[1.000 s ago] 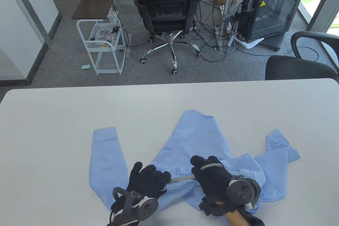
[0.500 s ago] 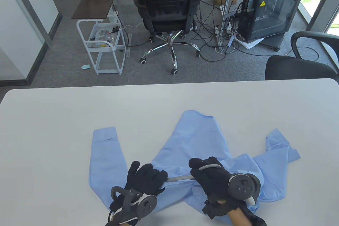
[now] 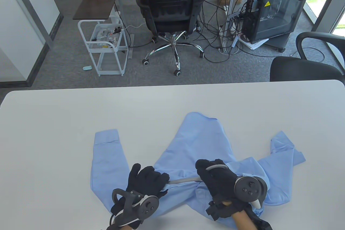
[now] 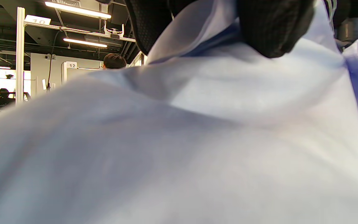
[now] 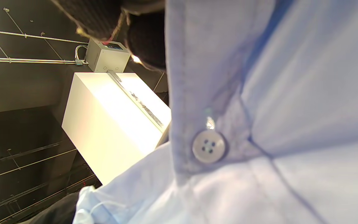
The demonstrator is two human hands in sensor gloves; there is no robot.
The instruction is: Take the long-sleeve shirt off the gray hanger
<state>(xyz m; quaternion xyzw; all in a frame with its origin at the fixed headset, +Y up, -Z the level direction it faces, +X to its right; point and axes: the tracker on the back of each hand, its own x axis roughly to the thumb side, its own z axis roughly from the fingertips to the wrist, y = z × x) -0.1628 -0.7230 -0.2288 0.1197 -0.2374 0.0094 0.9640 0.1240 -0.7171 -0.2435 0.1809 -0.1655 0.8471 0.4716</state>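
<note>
**Hanger half out of the shirt, near table edge**

The long-sleeve shirt (image 3: 194,143) lies flat and rumpled on the table (image 3: 54,122), close to my side. A short run of the gray hanger (image 3: 183,180) shows between my hands. My left hand (image 3: 147,184) pinches cloth at the shoulder; my right hand (image 3: 215,178) covers the hanger's other end, grip itself hidden. Cloth looks light, soft, likely to drag and snag. The hanger is stiff, so pull on that and pin the fabric near the collar.
</note>
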